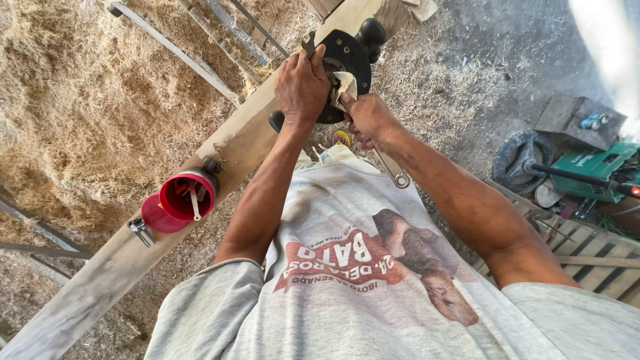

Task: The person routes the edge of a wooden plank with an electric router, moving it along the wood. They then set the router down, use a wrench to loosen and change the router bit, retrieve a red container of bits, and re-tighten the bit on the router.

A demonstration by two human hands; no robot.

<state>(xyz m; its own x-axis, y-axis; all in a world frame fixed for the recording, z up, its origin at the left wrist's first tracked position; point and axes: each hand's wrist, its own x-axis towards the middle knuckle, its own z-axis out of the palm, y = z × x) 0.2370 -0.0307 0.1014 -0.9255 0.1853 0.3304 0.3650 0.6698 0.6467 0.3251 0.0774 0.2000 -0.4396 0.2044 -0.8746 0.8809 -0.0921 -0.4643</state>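
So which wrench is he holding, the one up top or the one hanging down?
The hanging wrench, gripped by the right hand. The top wrench only pokes out above the left hand.

The plank point(240, 143) lies bare between the red cup point(187, 195) and the black router point(347, 63) (both hands crowd that tool). Beyond the cup, toward the near end, the plank's surface runs open; a wrench point(392, 170) hangs off the right edge.
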